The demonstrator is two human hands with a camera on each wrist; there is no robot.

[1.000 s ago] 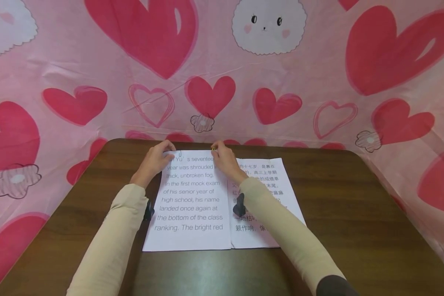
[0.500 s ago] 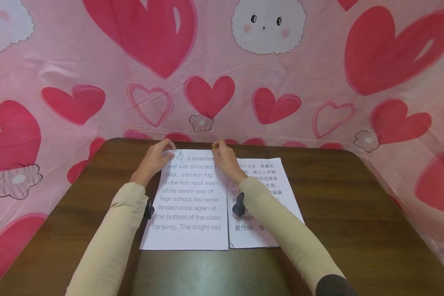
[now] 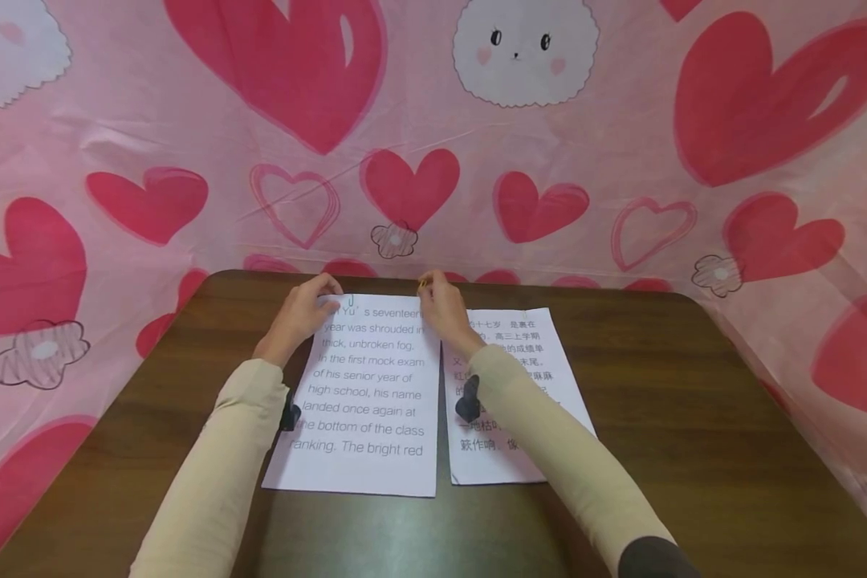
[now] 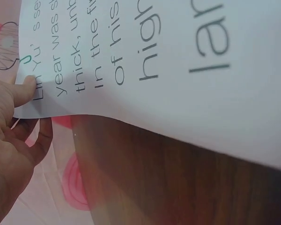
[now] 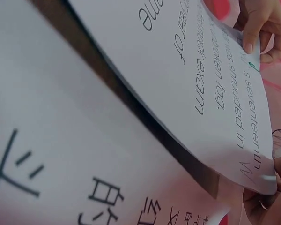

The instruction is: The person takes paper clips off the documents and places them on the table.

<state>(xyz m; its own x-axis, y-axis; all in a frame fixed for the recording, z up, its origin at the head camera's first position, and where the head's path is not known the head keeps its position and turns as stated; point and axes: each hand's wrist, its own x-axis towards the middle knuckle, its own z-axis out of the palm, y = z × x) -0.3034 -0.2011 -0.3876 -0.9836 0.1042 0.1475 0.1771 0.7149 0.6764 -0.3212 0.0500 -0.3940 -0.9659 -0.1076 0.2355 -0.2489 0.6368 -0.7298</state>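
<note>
Two hands at the far corners of a printed sheet on a dark wooden table

The English-text sheet (image 3: 361, 393), thin white paper with large grey type, lies lengthwise away from the person, its top edge toward the heart-print cloth (image 3: 405, 185) and its near end swung slightly left. The left hand (image 3: 299, 313) pinches its far left corner, thumb on top beside a small green paper clip (image 4: 25, 59), fingers curled beneath, the corner lifted off the table (image 3: 694, 401). The right hand (image 3: 444, 309) sits at the sheet's far right corner with a small yellow object (image 3: 423, 281) at its fingertips; whether it clamps the paper cannot be told. Right of the sheet, a narrow strip of wood apart, lies a sheet of Chinese text (image 3: 527, 385), partly under the right forearm.
</note>
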